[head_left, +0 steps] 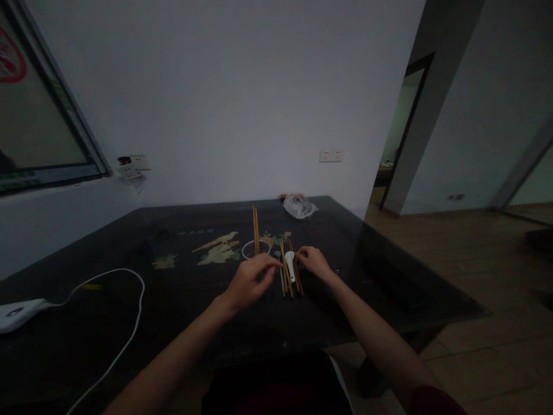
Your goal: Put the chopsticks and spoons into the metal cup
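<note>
Both hands reach over a dark table (129,300). My left hand (249,281) has its fingers pinched together at a wooden chopstick in the loose pile of chopsticks (287,271) lying flat on the table. My right hand (314,262) rests with curled fingers on the right side of the same pile. A white spoon (290,264) lies among the chopsticks between the two hands. Just beyond stands a small round cup (254,249) with a pair of chopsticks (256,227) upright in it.
A crumpled clear plastic bag (299,206) lies at the table's far edge. A white cable (129,323) and a white device (19,314) sit at the left. A painted picture decorates the tabletop (218,249). Wooden floor and a doorway are at right.
</note>
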Motion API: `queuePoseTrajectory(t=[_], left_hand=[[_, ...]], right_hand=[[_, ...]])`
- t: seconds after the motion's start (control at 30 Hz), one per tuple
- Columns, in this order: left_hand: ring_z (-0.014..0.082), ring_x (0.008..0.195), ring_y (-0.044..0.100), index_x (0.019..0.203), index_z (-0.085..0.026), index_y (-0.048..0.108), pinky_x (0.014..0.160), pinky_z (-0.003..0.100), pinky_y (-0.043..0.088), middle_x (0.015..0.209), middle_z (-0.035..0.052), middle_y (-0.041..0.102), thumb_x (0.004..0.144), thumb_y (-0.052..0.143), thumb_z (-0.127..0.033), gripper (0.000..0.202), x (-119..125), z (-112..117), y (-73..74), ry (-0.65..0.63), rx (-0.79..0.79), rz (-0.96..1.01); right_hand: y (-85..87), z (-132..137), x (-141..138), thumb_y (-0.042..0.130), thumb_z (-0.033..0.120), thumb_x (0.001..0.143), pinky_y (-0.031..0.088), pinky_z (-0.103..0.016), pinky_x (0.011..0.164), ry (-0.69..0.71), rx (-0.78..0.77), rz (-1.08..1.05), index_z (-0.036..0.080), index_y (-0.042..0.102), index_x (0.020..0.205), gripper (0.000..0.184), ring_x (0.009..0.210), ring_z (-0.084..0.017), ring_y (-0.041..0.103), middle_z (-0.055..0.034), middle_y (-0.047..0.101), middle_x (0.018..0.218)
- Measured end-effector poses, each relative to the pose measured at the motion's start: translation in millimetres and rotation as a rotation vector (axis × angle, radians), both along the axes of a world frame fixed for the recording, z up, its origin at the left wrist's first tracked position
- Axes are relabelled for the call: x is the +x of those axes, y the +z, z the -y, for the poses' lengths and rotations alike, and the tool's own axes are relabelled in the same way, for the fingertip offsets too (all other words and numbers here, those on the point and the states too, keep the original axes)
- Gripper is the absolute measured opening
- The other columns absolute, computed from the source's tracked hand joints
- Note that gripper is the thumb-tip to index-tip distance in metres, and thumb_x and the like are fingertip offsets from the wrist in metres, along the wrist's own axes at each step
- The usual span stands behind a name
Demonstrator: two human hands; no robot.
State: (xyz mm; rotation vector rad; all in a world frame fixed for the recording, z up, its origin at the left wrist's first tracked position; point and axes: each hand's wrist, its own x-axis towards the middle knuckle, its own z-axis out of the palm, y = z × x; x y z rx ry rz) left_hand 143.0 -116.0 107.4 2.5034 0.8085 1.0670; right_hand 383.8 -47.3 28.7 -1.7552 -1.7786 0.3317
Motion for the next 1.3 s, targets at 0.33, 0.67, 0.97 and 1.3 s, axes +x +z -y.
queuePoseTrajectory(t=[0.33,0.67,0.97,1.3], left_hand=[[0.0306,0.086,0.066,0.105,-0.016,0.059,0.075,0.040,0.048,0.094,0.0180,0.067,0.088,0.039,-0.026,0.028,85.9,-2.6,-27.1,0.289,-0.157,-0.607],[0.0379,0.092,0.064,0.115,-0.010,0.053,0.077,0.048,0.047,0.096,0.0248,0.066,0.087,0.042,-0.025,0.033,75.8,-14.1,-40.5,0.374,-0.226,-0.599],[0.0370,0.091,0.065,0.121,-0.009,0.047,0.076,0.047,0.048,0.096,0.0239,0.066,0.087,0.041,-0.028,0.039,76.3,-22.9,-53.5,0.393,-0.198,-0.626],[0.0344,0.093,0.066,0.124,-0.010,0.041,0.075,0.043,0.050,0.098,0.0218,0.067,0.088,0.044,-0.028,0.041,78.5,-18.8,-47.7,0.425,-0.203,-0.712]], right_hand=[[1.1,3.6,-5.7,0.059,0.029,0.080,0.037,-0.022,0.061,-0.002,-0.042,-0.011,0.020,0.066,0.083,0.012,0.073,-0.016,0.062,-0.0045,0.069,0.081],[-4.9,6.6,-11.9,0.057,0.025,0.081,0.037,-0.023,0.068,0.003,-0.006,0.091,0.018,0.065,0.085,0.011,0.082,-0.015,0.057,-0.0053,0.062,0.089],[-3.7,6.9,-12.4,0.055,0.025,0.082,0.037,-0.024,0.069,0.014,-0.035,0.116,0.020,0.065,0.088,0.012,0.083,-0.016,0.056,-0.0051,0.061,0.089],[0.1,12.8,-17.8,0.052,0.032,0.086,0.040,-0.026,0.073,-0.069,-0.071,0.189,0.019,0.057,0.108,0.026,0.094,-0.020,0.059,-0.0089,0.063,0.103]])
